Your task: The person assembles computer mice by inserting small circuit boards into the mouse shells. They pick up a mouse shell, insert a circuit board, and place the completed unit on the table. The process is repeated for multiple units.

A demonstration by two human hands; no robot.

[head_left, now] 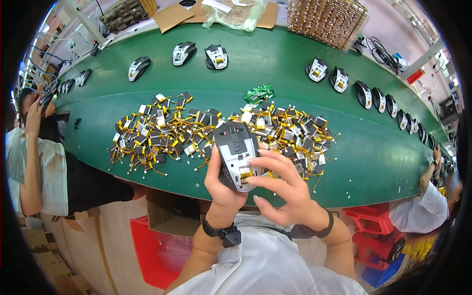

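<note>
Across the full width of the view runs a green conveyor belt (pixel 373 147). Below its near edge stand a red bin (pixel 157 255) at left and stacked red crates (pixel 368 226) at right; contents cannot be made out. At the far edge, a clear plastic bag (pixel 231 14) lies on cardboard beside a stack of wire trays (pixel 327 19).

Over the near edge, the mouse shell (pixel 237 152) is held underside up, long axis running from near edge to far edge, dark end toward the far edge. The left hand (pixel 221 184) is clamped round its left side and base. The right hand (pixel 280 189) has fingers spread, the fingertips (pixel 253 160) pressing a small yellow-wired battery (pixel 246 173) into the near end.

2 heaps of batteries (pixel 157 132) cover mid-belt behind the shell. Unfinished mice (pixel 216 56) line the far edge. A green wrapper (pixel 259 92) lies between.
</note>
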